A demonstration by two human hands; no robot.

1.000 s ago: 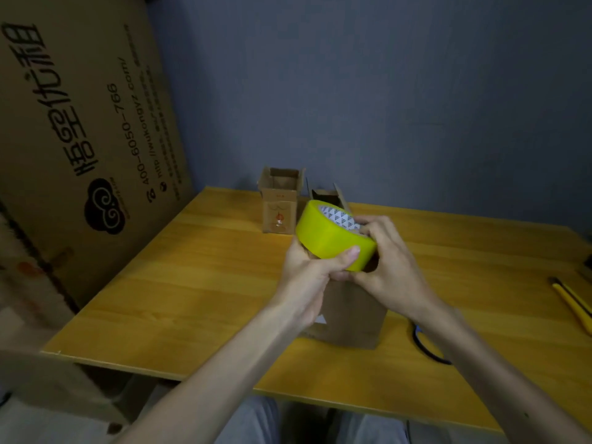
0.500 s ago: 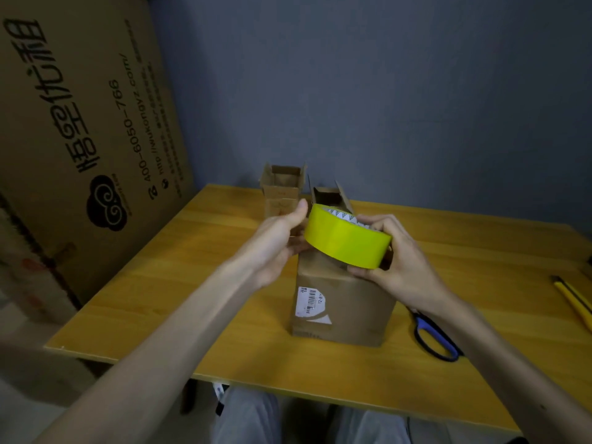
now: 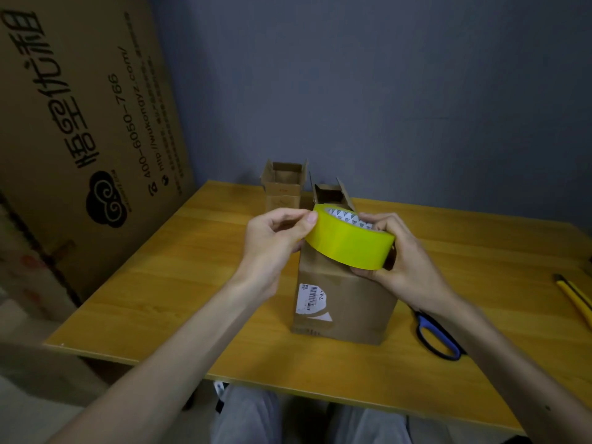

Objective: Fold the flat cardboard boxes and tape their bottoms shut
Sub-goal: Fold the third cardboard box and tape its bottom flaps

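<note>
Yellow wooden table (image 3: 160,283) against a grey wall, cardboard box (image 3: 346,302) standing near the middle of its front edge. Just above the box, tape roll (image 3: 349,241) clamped in the curled right hand (image 3: 403,261), left hand (image 3: 272,238) pinching at the roll's left rim. Probably best: lift the free end with the thumbnail, peel slowly, steady the roll so the strip stays flat.

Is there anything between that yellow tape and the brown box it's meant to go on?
Nothing visible does. The right hand holds the yellow tape roll right over the top of the cardboard box, and the left hand has its thumb on the roll's left edge.
</note>
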